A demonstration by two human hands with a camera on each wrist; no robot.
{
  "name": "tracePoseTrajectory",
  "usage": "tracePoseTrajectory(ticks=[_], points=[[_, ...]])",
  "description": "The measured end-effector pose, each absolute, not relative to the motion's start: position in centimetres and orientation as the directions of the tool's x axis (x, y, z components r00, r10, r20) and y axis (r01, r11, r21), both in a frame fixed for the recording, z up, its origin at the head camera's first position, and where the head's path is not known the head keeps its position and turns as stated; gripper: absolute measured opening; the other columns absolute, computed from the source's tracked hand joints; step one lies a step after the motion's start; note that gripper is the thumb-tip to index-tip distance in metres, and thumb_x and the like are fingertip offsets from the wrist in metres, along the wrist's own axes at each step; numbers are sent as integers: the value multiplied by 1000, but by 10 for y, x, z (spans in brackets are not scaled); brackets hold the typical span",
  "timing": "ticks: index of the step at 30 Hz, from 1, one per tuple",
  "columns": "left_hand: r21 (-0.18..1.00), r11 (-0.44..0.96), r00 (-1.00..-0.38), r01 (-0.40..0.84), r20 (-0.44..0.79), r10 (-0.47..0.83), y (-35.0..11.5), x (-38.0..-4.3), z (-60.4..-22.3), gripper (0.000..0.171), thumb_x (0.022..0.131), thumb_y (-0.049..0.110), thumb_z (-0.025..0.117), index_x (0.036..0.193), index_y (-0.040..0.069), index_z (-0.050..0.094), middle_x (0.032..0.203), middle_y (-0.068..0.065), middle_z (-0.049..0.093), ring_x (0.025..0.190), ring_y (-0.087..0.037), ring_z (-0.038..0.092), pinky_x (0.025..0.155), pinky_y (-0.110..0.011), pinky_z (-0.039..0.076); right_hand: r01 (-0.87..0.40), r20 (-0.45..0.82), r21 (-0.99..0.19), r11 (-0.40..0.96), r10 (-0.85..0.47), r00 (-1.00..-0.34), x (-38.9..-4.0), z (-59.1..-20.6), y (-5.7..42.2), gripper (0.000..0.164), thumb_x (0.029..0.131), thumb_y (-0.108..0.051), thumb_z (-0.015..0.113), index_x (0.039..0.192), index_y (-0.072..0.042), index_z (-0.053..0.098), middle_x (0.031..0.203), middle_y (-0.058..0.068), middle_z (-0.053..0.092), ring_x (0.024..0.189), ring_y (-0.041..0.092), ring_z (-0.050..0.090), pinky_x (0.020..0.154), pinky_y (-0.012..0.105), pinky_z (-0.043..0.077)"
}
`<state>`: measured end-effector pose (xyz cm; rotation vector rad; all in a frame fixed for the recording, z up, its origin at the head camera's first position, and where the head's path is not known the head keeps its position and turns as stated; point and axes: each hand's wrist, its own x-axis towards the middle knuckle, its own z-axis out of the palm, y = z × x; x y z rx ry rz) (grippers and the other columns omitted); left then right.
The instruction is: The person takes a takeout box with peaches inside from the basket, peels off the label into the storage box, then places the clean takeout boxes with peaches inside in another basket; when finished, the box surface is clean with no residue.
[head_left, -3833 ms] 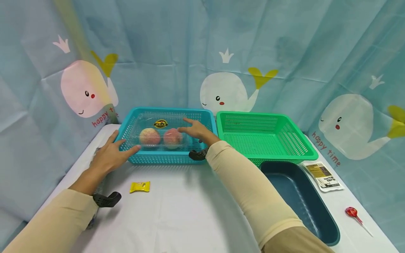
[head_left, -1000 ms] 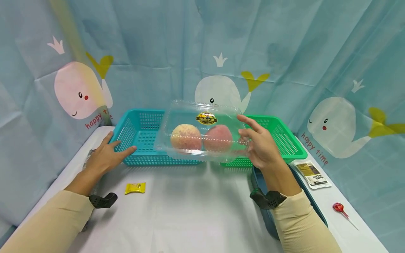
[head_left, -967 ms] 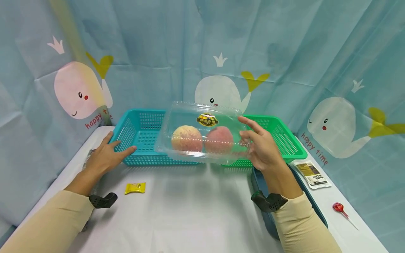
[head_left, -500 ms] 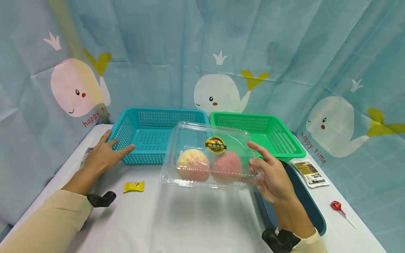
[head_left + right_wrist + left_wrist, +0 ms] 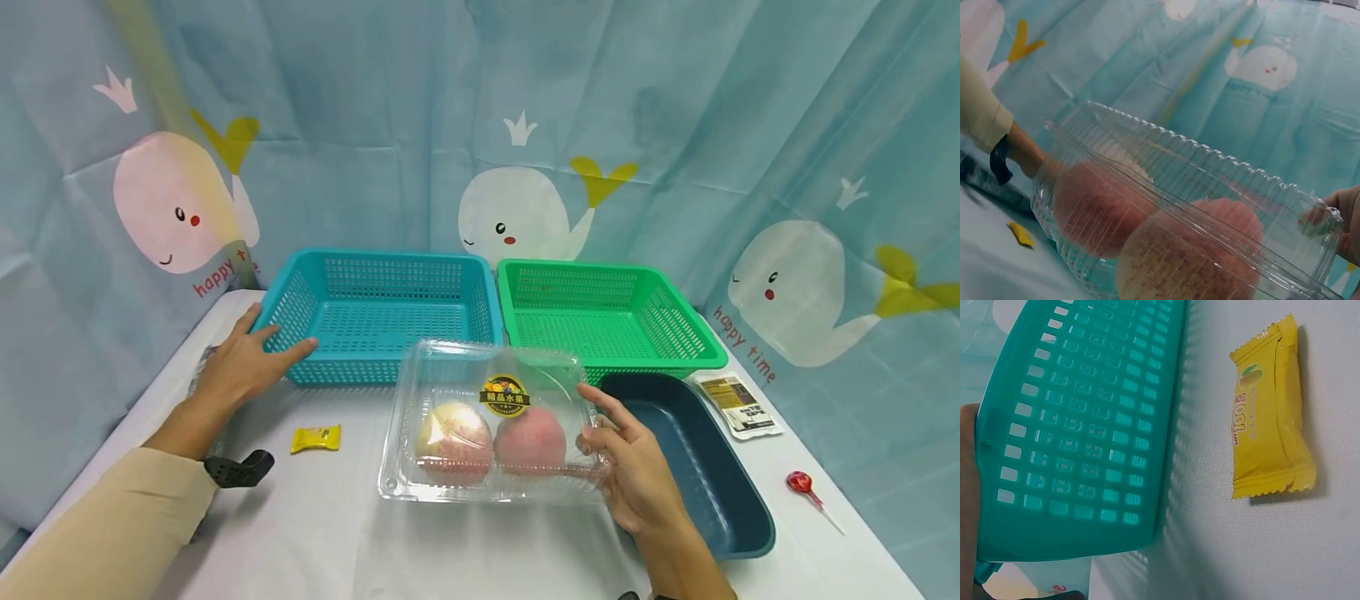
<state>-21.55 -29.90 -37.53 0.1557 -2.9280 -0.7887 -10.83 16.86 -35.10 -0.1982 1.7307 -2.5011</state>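
Note:
My right hand (image 5: 637,467) grips the right end of a clear plastic fruit box (image 5: 420,387), with thumb and fingers around its edge. Through the lid, which bears a black and gold sticker (image 5: 505,396), show a yellowish peach (image 5: 455,442) and a redder peach (image 5: 531,439). The box is held up over the table in front of the baskets, its lid tilted toward me. At the left end of the blue basket (image 5: 345,372), my left hand (image 5: 243,367) rests by the rim with fingers spread. In the left wrist view, only a strip of that hand shows beside the basket wall (image 5: 1066,531).
A yellow wrapped candy (image 5: 316,438) lies in front of the blue basket. To the right stand a green basket (image 5: 645,364) and a dark blue tray (image 5: 690,467). Beyond the tray lie a white and brown packet (image 5: 738,406) and a red lollipop (image 5: 799,482).
The fruit box was inside the blue basket; my right hand has lifted it out, moved it right, then brought it lower and nearer to me. My left hand stays at the basket's left end.

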Motion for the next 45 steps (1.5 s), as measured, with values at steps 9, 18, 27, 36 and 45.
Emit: tracePoseTrajectory(ticks=[9,18,27,36,45], points=[[507,857,-986,-94,75,-152,-298,-216,-373,101,86,72,45,142,-12,33,159,-18,-7,132,-60,13,94,-77,19,24,-6,-973,-228,-79,-997,-112,-375,161,55,88,3,58,140,-7,48,105,16,42,74,10,50,39,16,24],[508,855,-984,-110,65,-165,-297,-218,-370,102,86,72,45,144,-10,31,158,-18,-7,131,-61,13,93,-77,18,46,-27,-976,-211,-93,-995,-118,-389,161,57,86,1,61,141,-10,49,104,16,42,67,7,49,33,15,24],[500,856,-982,-131,51,-181,-298,-220,-369,103,85,74,45,145,-9,30,159,-15,-10,131,-61,12,93,-77,19,63,-54,-985,-160,-56,-997,-124,-402,162,54,86,3,60,138,-11,54,89,9,43,48,5,29,34,16,23],[477,874,-987,-90,73,-141,-297,-215,-365,100,87,71,46,149,-5,23,158,-20,-12,128,-64,14,90,-80,18,33,-29,-995,-97,-38,-999,-127,-406,160,49,88,1,60,135,-13,55,83,8,38,50,7,27,38,17,23],[506,859,-953,74,291,-90,-242,-162,-330,84,91,55,57,153,9,25,156,-27,4,127,-61,23,84,-80,26,-16,16,-1000,17,22,-1000,-123,-409,159,47,91,1,59,135,-14,55,81,9,37,71,17,40,61,25,38]])
